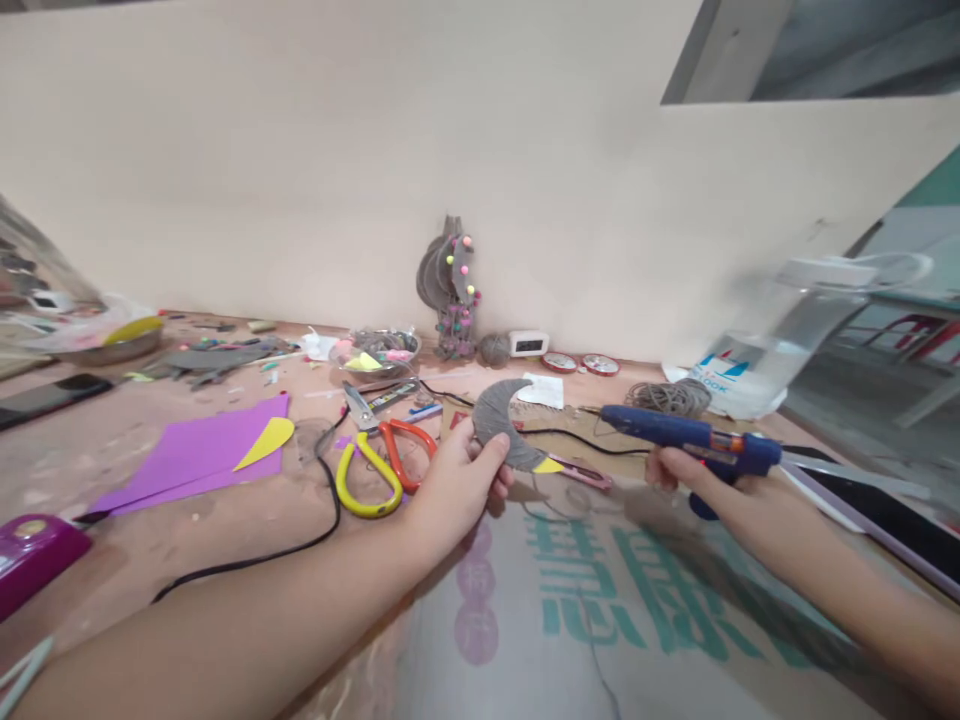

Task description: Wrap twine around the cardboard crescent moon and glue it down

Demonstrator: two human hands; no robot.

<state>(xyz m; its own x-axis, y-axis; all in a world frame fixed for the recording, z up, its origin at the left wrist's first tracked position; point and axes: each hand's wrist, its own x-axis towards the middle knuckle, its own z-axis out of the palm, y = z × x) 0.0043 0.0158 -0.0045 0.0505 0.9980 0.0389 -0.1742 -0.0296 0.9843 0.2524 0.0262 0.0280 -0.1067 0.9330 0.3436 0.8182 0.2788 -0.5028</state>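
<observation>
My left hand point(469, 470) pinches a crescent moon shape point(499, 415) wrapped in grey yarn, with a bare yellow tip point(549, 465) at its lower right end. On the right, my right hand point(697, 478) grips a blue hot glue gun point(675, 428), its nozzle pointing left, apart from the crescent. A loose grey strand trails below the crescent. Just behind the yellow tip lies a small pink tool point(589, 474). Scissors with one yellow and one orange handle point(369, 490) rest beside my left hand.
Purple sheets point(202, 450) with a yellow cutout point(264, 443) lie left. A water bottle point(780, 340) and coiled grey yarn point(670, 397) stand at the back right. A yarn-covered piece with coloured beads point(454, 290) leans on the wall. A black cable point(255, 562) crosses the table.
</observation>
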